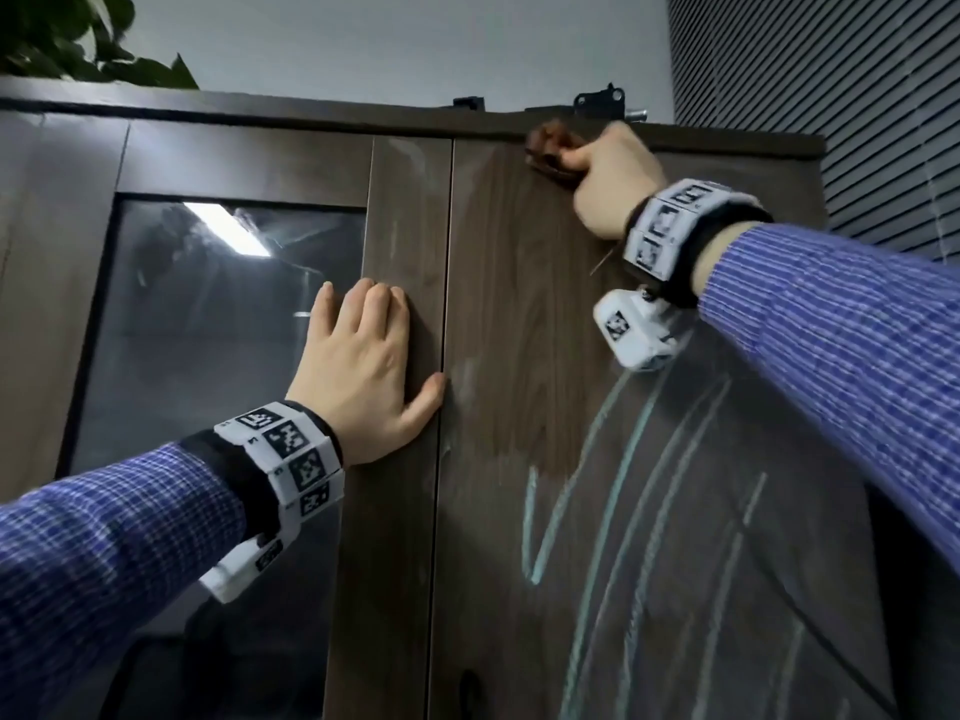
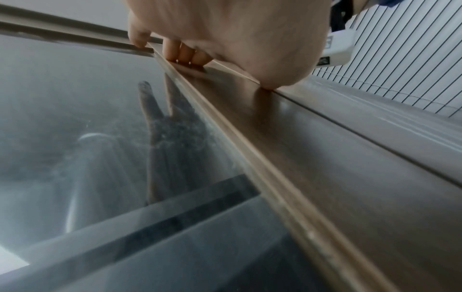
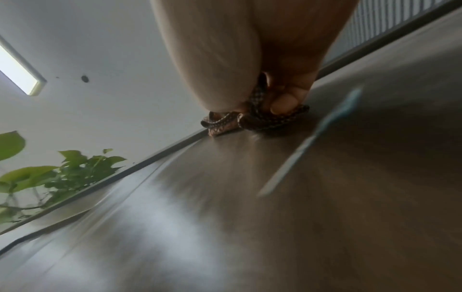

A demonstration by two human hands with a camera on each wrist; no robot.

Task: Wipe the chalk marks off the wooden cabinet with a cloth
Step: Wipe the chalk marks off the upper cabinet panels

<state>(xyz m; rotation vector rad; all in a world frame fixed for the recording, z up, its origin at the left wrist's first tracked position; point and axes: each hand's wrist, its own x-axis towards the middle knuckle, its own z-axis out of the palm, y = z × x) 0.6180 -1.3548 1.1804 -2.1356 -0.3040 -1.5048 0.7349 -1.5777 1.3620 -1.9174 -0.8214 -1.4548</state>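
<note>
Your left hand (image 1: 363,371) flat, fingers straight, braced on dark wooden cabinet (image 1: 405,210) door frame. Your right hand (image 1: 608,179) bunches small brown checked cloth (image 1: 545,148) against door's top edge. Cloth soft, limp: grip wadded. Pale blue chalk marks (image 1: 613,511) below right hand. Glass pane (image 1: 218,330) left of left hand; slatted wall (image 1: 810,96) right.

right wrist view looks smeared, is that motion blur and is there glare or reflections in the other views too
Right wrist view: yes, the cabinet door and a chalk mark streak with blur, and a pale sheen lies across the wood; the cloth under the right hand stays fairly sharp. Head view: a ceiling light reflects in the glass pane. Left wrist view: the glass mirrors the left hand.
</note>
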